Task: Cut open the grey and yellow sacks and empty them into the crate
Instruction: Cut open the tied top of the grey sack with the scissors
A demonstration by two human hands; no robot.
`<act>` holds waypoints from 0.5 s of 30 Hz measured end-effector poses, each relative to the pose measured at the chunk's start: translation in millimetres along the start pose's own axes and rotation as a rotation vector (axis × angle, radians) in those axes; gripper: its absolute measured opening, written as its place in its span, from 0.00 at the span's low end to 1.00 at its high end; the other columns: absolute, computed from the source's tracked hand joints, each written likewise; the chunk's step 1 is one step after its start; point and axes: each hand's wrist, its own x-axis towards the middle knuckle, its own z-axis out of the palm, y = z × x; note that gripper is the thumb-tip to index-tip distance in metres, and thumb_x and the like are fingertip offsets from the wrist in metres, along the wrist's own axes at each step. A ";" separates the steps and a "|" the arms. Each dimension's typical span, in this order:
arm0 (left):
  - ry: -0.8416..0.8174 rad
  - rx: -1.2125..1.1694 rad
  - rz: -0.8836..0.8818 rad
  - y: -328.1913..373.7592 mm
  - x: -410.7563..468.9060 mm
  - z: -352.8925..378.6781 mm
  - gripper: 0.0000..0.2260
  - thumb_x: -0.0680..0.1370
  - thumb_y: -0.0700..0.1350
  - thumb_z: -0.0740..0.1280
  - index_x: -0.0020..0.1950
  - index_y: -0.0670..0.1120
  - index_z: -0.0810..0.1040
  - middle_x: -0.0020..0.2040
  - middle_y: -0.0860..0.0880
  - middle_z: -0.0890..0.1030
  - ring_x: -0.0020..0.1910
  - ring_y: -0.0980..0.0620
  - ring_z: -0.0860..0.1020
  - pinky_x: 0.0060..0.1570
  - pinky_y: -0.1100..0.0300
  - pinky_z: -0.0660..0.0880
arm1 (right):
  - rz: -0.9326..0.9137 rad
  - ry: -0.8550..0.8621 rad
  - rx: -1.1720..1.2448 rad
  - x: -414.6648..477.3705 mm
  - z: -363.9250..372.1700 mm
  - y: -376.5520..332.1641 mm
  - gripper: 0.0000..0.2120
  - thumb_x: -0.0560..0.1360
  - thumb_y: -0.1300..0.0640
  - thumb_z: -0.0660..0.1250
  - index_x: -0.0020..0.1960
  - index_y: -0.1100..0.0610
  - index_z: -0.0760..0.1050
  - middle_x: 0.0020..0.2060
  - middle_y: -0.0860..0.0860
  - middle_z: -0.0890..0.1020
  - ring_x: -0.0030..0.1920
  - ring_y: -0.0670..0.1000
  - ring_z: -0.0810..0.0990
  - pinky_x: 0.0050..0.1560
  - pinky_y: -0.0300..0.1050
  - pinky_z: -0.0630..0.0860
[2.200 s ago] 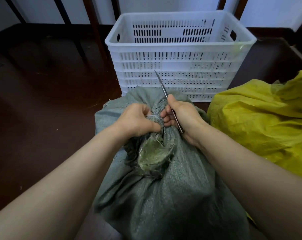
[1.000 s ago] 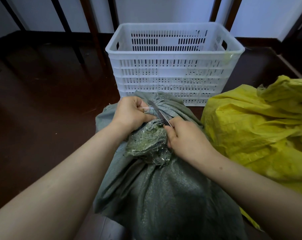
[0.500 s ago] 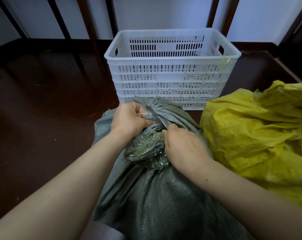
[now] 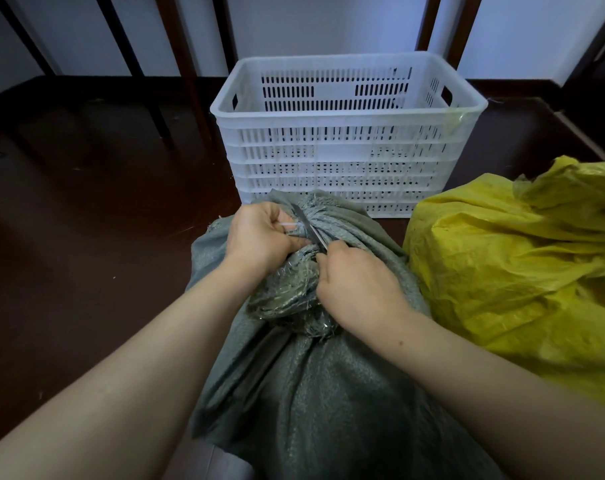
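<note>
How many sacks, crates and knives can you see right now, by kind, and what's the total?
Sacks: 2 (grey sack, yellow sack)
Crates: 1 (white crate)
Knives: 1 (knife, blade at the grey sack's tied neck)
Total: 4

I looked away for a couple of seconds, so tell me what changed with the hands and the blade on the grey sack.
The right hand has swung the blade down, from pointing up toward the crate to lying across the tied neck of the grey sack, beside the white tie. The left hand still grips that neck. The yellow sack and crate stayed put; the grey sack is still shut.
</note>
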 end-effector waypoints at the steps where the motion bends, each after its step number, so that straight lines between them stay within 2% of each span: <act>1: -0.001 -0.010 -0.009 0.1 0.5 -1.2 0.19 0.61 0.39 0.81 0.28 0.47 0.69 0.15 0.58 0.66 0.17 0.62 0.64 0.27 0.63 0.66 | -0.004 0.004 0.011 -2.3 1.6 0.5 0.06 0.79 0.55 0.57 0.51 0.58 0.67 0.46 0.56 0.79 0.42 0.57 0.75 0.33 0.45 0.60; 5: -0.024 -0.038 -0.031 5.7 -0.5 -1.9 0.18 0.62 0.38 0.81 0.28 0.47 0.70 0.16 0.57 0.68 0.20 0.60 0.67 0.28 0.61 0.70 | 0.007 0.003 0.056 -5.2 4.0 2.9 0.05 0.79 0.56 0.57 0.49 0.57 0.65 0.44 0.55 0.78 0.44 0.58 0.77 0.37 0.45 0.61; 7: -0.062 -0.057 -0.025 8.6 -1.3 -1.8 0.17 0.63 0.35 0.79 0.30 0.46 0.71 0.20 0.56 0.73 0.23 0.60 0.71 0.29 0.61 0.73 | 0.029 -0.022 0.090 0.9 2.6 2.1 0.05 0.79 0.55 0.57 0.47 0.56 0.63 0.39 0.52 0.73 0.42 0.57 0.75 0.37 0.45 0.62; 8: -0.073 -0.066 -0.026 9.2 -1.4 -2.2 0.17 0.64 0.34 0.79 0.31 0.46 0.71 0.24 0.51 0.75 0.27 0.56 0.73 0.31 0.58 0.75 | 0.034 -0.030 0.104 4.7 2.0 1.2 0.05 0.79 0.55 0.57 0.46 0.55 0.63 0.38 0.51 0.70 0.41 0.55 0.72 0.37 0.45 0.62; 10: -0.071 -0.080 -0.040 9.1 -0.6 -4.4 0.17 0.64 0.32 0.78 0.31 0.45 0.71 0.29 0.45 0.76 0.30 0.52 0.73 0.33 0.56 0.74 | 0.030 -0.031 0.117 9.4 1.6 -1.5 0.06 0.79 0.54 0.56 0.46 0.55 0.63 0.39 0.52 0.71 0.40 0.54 0.69 0.37 0.46 0.62; 15: -0.018 -0.102 -0.091 5.9 3.9 -12.9 0.17 0.64 0.30 0.77 0.32 0.44 0.71 0.27 0.48 0.75 0.29 0.52 0.74 0.33 0.55 0.77 | -0.012 -0.019 0.106 -2.5 6.5 -4.8 0.07 0.80 0.54 0.55 0.46 0.56 0.61 0.39 0.53 0.73 0.45 0.59 0.77 0.38 0.46 0.62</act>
